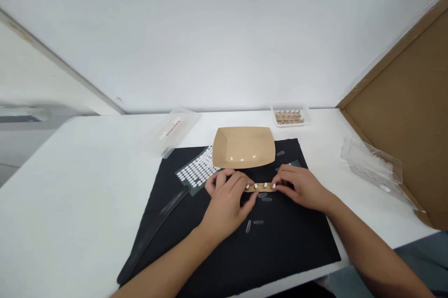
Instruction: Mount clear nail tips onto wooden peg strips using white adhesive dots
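Note:
A tan strip (260, 188) lies on the black cloth, carrying several small metal posts topped with white ovals. My left hand (227, 195) is closed around the strip's left end, with the thumb along its near edge; that end is hidden under the fingers. At the opposite end, the thumb and forefinger of my right hand (294, 185) pinch beside the last post. Clear nail tips (266, 199) lie scattered just in front of the strip. A sheet of white oval stickers (198, 170) sits to the left of my left hand.
A brown paper tray (244, 139) with a few white ovals stands behind my hands. A plastic box (290, 116) of similar posts is at the back. A translucent case (173, 131) lies back left, a clear box (374, 165) right. A dark curved band (157, 228) crosses the cloth's left side.

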A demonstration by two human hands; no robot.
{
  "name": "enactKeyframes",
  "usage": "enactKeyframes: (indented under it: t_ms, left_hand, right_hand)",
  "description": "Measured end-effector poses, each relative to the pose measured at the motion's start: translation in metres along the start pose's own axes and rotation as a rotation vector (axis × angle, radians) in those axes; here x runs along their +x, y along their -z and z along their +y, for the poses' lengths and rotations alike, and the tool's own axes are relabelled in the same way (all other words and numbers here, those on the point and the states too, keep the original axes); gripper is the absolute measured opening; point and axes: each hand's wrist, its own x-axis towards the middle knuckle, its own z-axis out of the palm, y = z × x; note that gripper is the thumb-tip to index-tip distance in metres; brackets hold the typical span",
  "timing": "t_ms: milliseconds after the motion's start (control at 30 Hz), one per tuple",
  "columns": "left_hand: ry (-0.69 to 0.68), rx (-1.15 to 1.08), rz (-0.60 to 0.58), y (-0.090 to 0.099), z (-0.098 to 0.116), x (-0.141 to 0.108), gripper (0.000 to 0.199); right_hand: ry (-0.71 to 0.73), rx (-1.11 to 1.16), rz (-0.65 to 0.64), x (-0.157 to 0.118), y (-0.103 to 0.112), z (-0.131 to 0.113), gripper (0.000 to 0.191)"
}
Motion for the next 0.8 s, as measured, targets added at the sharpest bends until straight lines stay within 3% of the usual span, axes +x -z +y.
enactKeyframes:
  t_ms: [300, 800]
  left_hand:
    - [0.008, -0.002, -0.008, -0.0003, -0.0007, -0.0001, 0.009]
    - [-0.038, 0.035, 0.034, 0.0009, 0.0001, 0.0008, 0.011]
  right_hand:
    - [0.018, -0.060, -0.042, -0.0027, 0.0023, 0.0022, 0.024]
    - [0.002, -0.089, -0.054, -0.0055, 0.0078, 0.0055, 0.020]
